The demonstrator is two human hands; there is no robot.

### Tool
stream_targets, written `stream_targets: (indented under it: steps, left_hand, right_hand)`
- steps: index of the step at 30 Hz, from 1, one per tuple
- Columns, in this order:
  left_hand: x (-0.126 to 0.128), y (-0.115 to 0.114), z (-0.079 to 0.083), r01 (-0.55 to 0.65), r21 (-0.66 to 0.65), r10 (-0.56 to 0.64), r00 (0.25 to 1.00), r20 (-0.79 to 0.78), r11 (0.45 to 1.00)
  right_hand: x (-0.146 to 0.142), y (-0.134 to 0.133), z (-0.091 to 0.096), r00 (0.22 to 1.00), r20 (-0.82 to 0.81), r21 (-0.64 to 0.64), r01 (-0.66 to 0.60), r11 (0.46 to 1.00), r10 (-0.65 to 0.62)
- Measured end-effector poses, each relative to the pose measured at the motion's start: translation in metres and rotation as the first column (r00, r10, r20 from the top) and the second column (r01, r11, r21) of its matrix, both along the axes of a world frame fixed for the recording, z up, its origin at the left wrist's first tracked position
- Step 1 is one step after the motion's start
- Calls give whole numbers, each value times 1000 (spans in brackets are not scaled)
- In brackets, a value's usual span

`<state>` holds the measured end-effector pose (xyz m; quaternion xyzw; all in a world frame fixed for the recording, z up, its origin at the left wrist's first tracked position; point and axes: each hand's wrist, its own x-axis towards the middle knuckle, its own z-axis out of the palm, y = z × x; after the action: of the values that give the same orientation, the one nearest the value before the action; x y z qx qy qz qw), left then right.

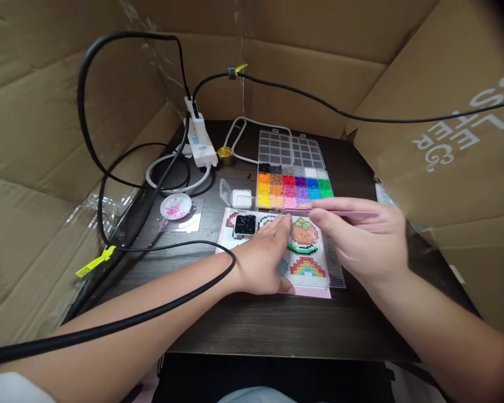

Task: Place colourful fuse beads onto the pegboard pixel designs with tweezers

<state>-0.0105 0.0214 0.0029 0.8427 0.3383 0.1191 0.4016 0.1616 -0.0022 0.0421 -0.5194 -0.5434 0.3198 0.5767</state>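
Head view: pinching pink tweezers (pixel 297 212) between thumb and bent fingers of the right hand (pixel 367 240), with the tip near the far edge of a pattern sheet (pixel 308 291). Resting the left hand (pixel 262 260), with fingers loosely stretched, on that sheet, laid on the dark surface (pixel 235 327) before an open bead box (pixel 289 149). Also showing boxed black beads (pixel 246 224) just beyond the left wrist.

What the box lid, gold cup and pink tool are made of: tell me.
Box lid: likely clear plastic; the dark table shows through. Gold cup: probably metal, given its sheen, maybe coated plastic. Pink tool: smooth-looking metal or plastic, too thin to tell.
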Motion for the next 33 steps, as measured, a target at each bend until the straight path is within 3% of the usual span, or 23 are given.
stream_targets:
  steps: [4, 7, 14, 19, 23, 28, 33]
  left_hand:
    - [1, -1, 5, 22, -2, -22, 1000, 4, 1000]
    - [1, -3, 8, 19, -18, -20, 998, -62, 1000]
    - [-3, -6, 8, 50, -62, -53, 997, -57, 997]
    - [-1, -6, 11, 32, -36, -33, 998, -52, 999]
    - [2, -4, 10, 1, -11, -2, 997, -72, 1000]
    - [2, -3, 4, 7, -54, -14, 991, -131, 998]
    - [2, -3, 1, 13, -54, -21, 989, -148, 998]
  right_hand:
    - [-39, 20, 1, 987, 16, -105, -155, 982, 158]
    - [-53, 25, -9, 983, 53, -139, -170, 976, 178]
    - [-59, 27, -10, 949, 205, -187, -204, 961, 242]
    - [-59, 28, -9, 955, 161, -180, -218, 959, 247]
    - [-44, 25, -5, 972, 23, -174, -228, 958, 235]
    - [6, 15, 4, 952, -280, -156, -171, 973, 123]
    - [52, -3, -12, 898, -431, -246, -216, 945, 93]
